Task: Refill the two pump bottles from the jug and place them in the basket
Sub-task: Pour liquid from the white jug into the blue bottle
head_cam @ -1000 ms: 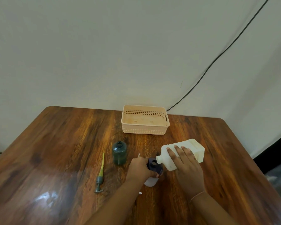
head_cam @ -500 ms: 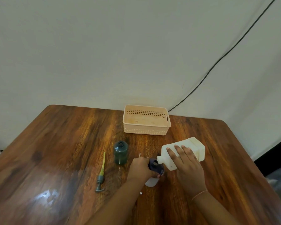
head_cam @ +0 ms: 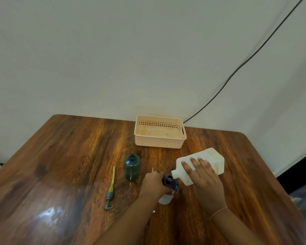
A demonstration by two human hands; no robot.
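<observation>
My right hand [head_cam: 204, 175] grips a white jug [head_cam: 211, 159], tipped on its side with its spout right at the mouth of a dark blue bottle [head_cam: 169, 181]. My left hand [head_cam: 153, 184] is wrapped around that blue bottle, which stands on the table with its top off. A dark green bottle [head_cam: 132, 166] stands open to the left. Its pump head with a yellow tube [head_cam: 110, 190] lies flat on the table further left. A peach basket [head_cam: 160, 131] sits empty at the table's far edge. No liquid stream is visible.
A pale cap or lid [head_cam: 165, 199] lies just under my left wrist, and a thin white tube tip [head_cam: 152, 169] pokes up behind my left hand. A black cable [head_cam: 237, 69] runs down the wall behind the basket. The wooden table [head_cam: 60, 165] ends at the right.
The hands, jug and blue bottle keep their pose; only the view shifts slightly as my head moves.
</observation>
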